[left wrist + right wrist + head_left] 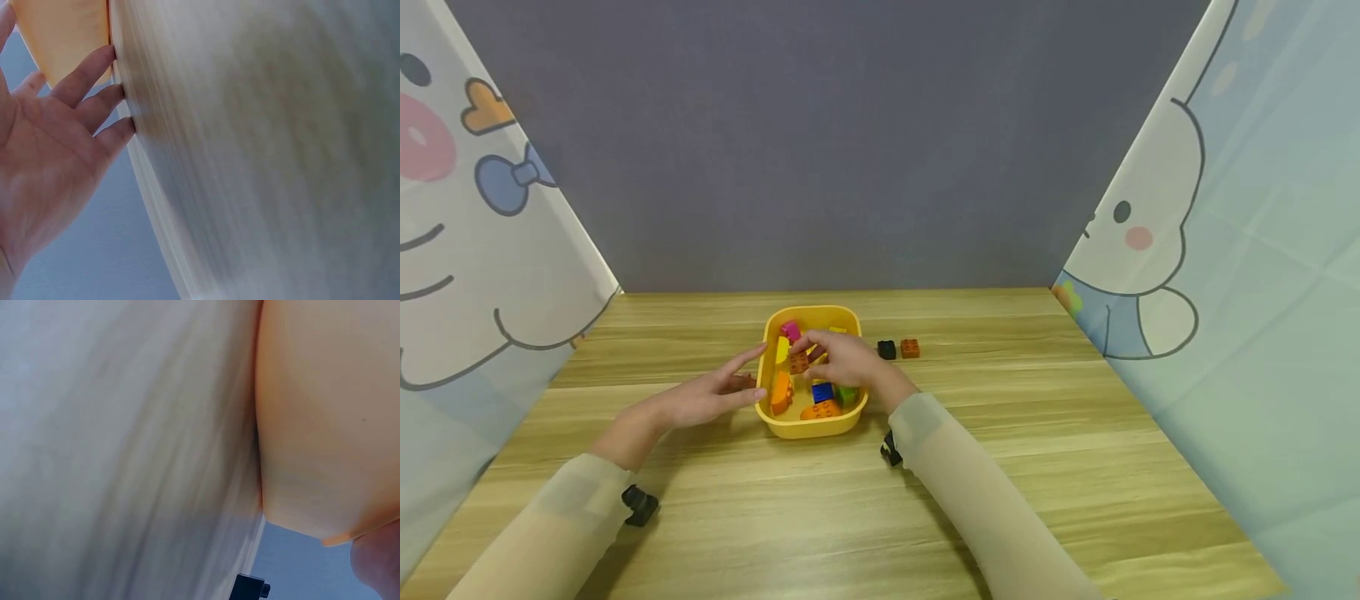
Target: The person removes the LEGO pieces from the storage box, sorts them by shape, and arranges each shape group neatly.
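A yellow plastic basket (811,428) holds several toy building bricks. My left hand (703,400) is at the basket's left side, fingers spread and fairly straight, with fingertips at the rim. In the left wrist view its palm (53,147) shows beside the basket wall (69,31). Over the right rim, my right hand (846,358) reaches in with bent fingers. Its fingertips are at an orange-brown brick (798,362); whether they pinch it is unclear. The right wrist view shows mostly the basket's outer wall (331,419) and a bit of the hand (380,559).
Right of the basket, a black brick (887,349) and an orange-brown brick (910,348) sit side by side on the wooden table (760,517). Inside are a pink brick (791,330), a blue brick (822,392) and orange pieces (781,393). A grey panel (835,150) stands behind.
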Tool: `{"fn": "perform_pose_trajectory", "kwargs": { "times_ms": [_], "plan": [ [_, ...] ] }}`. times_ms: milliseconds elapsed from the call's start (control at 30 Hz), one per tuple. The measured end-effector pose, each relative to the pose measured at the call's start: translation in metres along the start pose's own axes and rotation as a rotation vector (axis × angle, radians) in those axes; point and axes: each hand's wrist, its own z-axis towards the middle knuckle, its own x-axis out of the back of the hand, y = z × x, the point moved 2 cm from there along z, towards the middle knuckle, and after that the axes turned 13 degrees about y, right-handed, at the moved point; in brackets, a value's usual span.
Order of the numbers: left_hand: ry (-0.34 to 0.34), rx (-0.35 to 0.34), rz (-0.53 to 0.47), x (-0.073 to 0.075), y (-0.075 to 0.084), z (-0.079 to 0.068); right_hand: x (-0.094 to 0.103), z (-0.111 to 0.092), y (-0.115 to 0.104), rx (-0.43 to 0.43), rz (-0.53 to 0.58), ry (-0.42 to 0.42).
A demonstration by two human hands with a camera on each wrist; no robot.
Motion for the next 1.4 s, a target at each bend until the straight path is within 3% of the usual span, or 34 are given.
{"fn": "perform_pose_trajectory", "kwargs": {
  "times_ms": [200, 433, 767, 1100, 1400],
  "plan": [
    [-0.002, 0.002, -0.001, 0.0, 0.001, -0.001, 0.0, -0.001, 0.0, -0.027, 0.037, 0.006],
    [-0.002, 0.009, 0.003, -0.001, 0.0, 0.001, 0.003, 0.0, -0.002, 0.004, 0.06, 0.0],
    [0.005, 0.004, 0.01, 0.0, -0.001, 0.001, 0.022, -0.002, 0.004, 0.029, 0.21, 0.043],
    [0.005, -0.012, 0.001, 0.0, -0.002, 0.001, 0.064, -0.021, 0.037, 0.101, 0.311, 0.186],
    [0.005, 0.004, -0.012, 0.0, -0.001, 0.001, 0.106, -0.052, 0.09, -0.033, 0.266, 0.276]
  ]
}}
